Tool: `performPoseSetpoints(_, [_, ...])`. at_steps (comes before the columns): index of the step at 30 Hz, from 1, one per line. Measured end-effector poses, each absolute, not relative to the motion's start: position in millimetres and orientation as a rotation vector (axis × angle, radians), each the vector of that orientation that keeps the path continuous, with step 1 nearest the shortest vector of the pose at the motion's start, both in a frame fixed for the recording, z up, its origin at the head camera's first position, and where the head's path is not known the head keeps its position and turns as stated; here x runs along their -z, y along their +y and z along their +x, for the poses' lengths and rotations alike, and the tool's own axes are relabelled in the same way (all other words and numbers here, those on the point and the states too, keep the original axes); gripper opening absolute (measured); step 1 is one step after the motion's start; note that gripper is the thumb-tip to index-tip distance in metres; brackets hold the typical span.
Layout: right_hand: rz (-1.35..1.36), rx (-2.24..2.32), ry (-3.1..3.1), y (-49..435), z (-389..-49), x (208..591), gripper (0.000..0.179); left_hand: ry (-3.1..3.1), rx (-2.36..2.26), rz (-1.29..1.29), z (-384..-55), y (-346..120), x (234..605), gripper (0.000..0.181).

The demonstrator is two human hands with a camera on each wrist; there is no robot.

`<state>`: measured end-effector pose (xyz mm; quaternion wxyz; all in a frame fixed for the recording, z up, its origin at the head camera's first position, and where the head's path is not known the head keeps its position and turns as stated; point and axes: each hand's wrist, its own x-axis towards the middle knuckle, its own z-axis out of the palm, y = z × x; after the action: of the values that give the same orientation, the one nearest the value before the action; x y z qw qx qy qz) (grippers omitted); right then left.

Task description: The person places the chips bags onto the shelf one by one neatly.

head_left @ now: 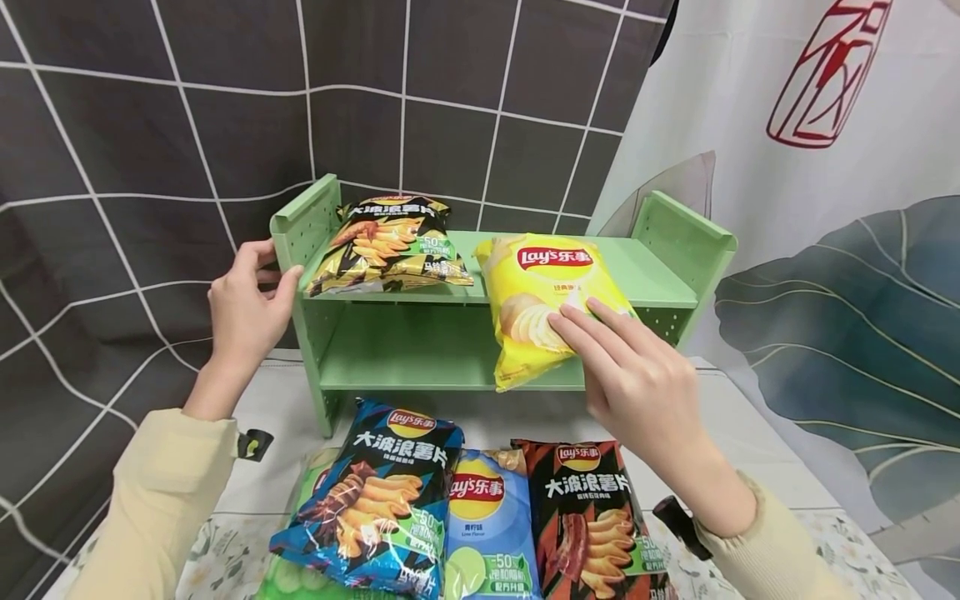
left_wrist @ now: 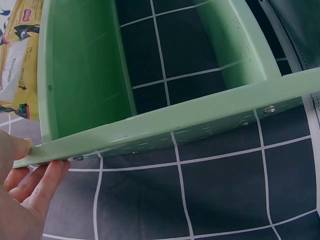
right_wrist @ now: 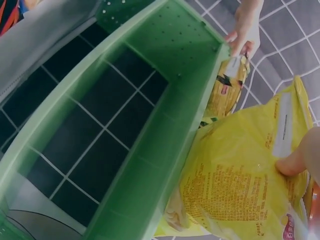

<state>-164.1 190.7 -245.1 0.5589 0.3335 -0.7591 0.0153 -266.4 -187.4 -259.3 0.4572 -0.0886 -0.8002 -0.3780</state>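
Note:
A green two-tier shelf rack (head_left: 405, 354) stands at the back of the table. My left hand (head_left: 251, 304) grips the edge of its left side panel (head_left: 309, 221), thumb on one face and fingers on the other, as the left wrist view shows. My right hand (head_left: 648, 387) holds a yellow bag of Lay's chips (head_left: 540, 287), tilted in front of the upper tier. Its fingers lie across the front, while in the right wrist view the thumb (right_wrist: 295, 160) presses the back. On the upper tier, at the left, lies a black-and-gold bag of chips (head_left: 393, 242).
Several chip bags lie on the table before the rack: a dark blue one (head_left: 382, 500) partly over a green one (head_left: 288, 575), a light blue one (head_left: 487, 533) and a black-and-red one (head_left: 592, 521). A dark grid-patterned curtain (head_left: 247, 142) hangs behind and to the left.

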Motion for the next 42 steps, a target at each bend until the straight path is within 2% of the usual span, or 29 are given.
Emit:
performPoseSetpoints(19, [0.745, -0.027, -1.973, 188.3, -178.3, 243.3, 0.045, -1.978, 0.948, -0.217, -265.3, -188.5, 258.7, 0.033])
performPoseSetpoints(31, [0.776, -0.043, -1.996, 186.8, -187.7, 242.4, 0.058, -1.973, 0.949, -0.223, -265.4, -188.1, 258.7, 0.033])
performPoseSetpoints(42, [0.843, 0.003, -2.019, 190.5, -196.8, 240.8, 0.058, -1.972, 0.949, -0.227, -265.8, -188.5, 259.2, 0.033])
